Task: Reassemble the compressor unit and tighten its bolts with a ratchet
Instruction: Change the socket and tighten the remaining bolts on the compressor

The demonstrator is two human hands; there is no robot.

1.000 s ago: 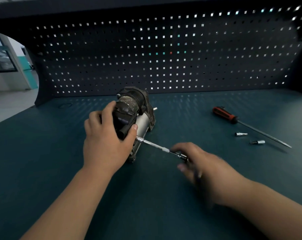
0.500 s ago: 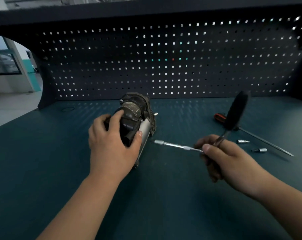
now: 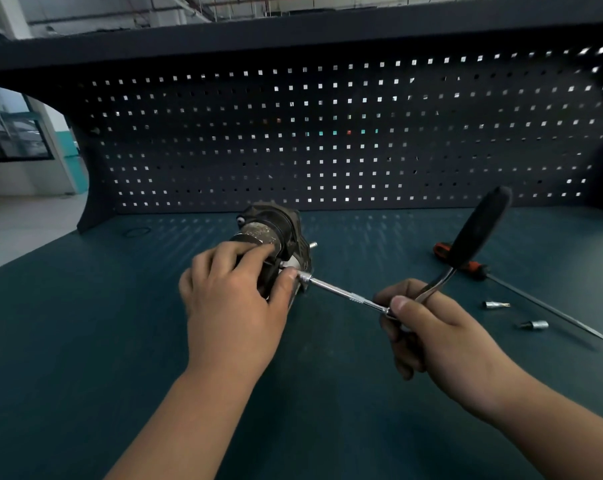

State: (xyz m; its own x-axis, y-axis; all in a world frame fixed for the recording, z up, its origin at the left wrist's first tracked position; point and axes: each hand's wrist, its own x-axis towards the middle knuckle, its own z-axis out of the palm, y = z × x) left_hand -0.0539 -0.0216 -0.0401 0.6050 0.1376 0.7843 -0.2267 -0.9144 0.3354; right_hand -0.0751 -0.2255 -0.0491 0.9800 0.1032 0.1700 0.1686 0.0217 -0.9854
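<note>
Teal workbench (image 3: 85, 323): left hand (image 3: 234, 306) grips black cylindrical compressor (image 3: 275, 230); right hand (image 3: 438, 337) pinches black-handled chrome ratchet (image 3: 480, 226). Right of compressor: red-handled screwdriver (image 3: 478, 269), two small steel sockets (image 3: 495, 304).

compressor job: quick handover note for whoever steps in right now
Left hand grips the compressor unit, steadying it on the bench.
Right hand holds the ratchet at its head, handle up; its extension bar reaches the unit's side by the left thumb.
Two loose sockets and a screwdriver lie to the right.
Done: unit looks assembled. Left: tighten the bolts; how many are tight cannot be told.
</note>
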